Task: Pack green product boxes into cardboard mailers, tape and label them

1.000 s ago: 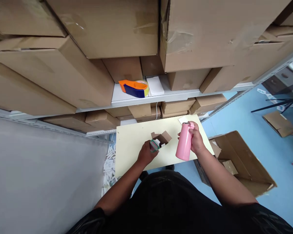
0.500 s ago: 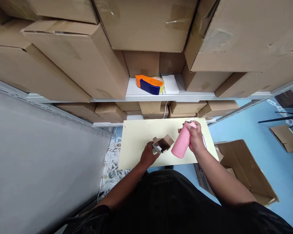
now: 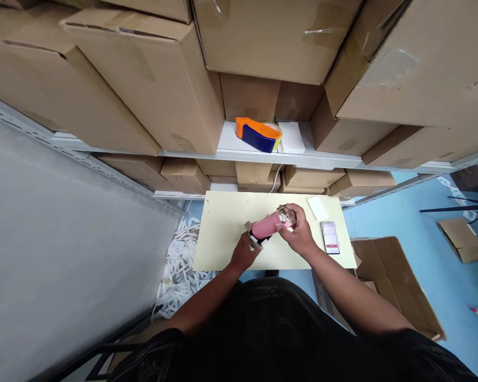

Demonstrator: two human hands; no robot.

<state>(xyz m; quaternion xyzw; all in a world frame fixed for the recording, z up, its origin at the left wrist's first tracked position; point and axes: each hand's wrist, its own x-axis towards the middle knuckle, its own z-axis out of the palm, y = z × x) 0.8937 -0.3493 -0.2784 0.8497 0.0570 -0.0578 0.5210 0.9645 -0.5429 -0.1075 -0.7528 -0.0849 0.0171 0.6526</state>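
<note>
A pink bottle (image 3: 265,227) lies nearly level above the pale yellow table (image 3: 223,233), its base pushed into the open end of a small cardboard box (image 3: 256,241). My right hand (image 3: 299,234) is closed around the bottle's top end. My left hand (image 3: 242,254) grips the small box from below and holds it at the bottle's base. Most of the box is hidden behind the bottle and my fingers.
A phone (image 3: 330,237) and a white card (image 3: 317,207) lie on the table's right side. An orange and blue tape dispenser (image 3: 258,134) sits on the shelf among large cartons. An open carton (image 3: 394,281) stands on the blue floor at right; white paper scraps (image 3: 179,265) lie left.
My right hand has tipped the pink bottle from upright to nearly level and moved it left into the small box's open end. The phone on the table has come into view.
</note>
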